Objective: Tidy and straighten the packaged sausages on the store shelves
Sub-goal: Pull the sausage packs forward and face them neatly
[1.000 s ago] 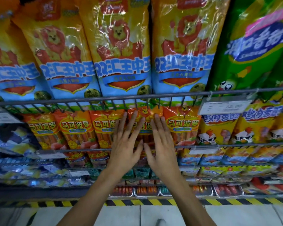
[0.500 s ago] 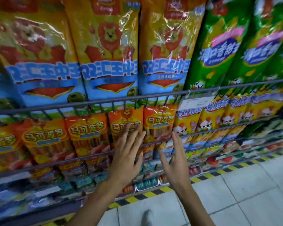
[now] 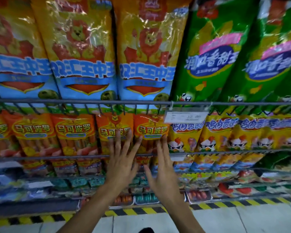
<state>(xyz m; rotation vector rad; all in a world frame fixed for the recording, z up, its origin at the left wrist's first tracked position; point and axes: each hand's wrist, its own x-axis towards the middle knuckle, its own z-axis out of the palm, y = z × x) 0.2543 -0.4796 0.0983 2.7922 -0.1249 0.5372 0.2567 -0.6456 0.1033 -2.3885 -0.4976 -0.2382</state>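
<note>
wire shelf rail (image 3: 74,102), striped floor edge (image 3: 138,211), tiled floor (image 3: 242,221).

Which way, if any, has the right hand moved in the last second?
Yes. The right hand shifted right along the shelf, onto the last orange sausage pack, just below the price tag.

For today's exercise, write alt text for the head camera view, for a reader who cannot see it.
Two open hands, left hand and right hand, press flat on orange sausage packs behind a wire shelf rail. Above stand tall yellow lion packs and green packs; a price tag hangs to the right.
</note>
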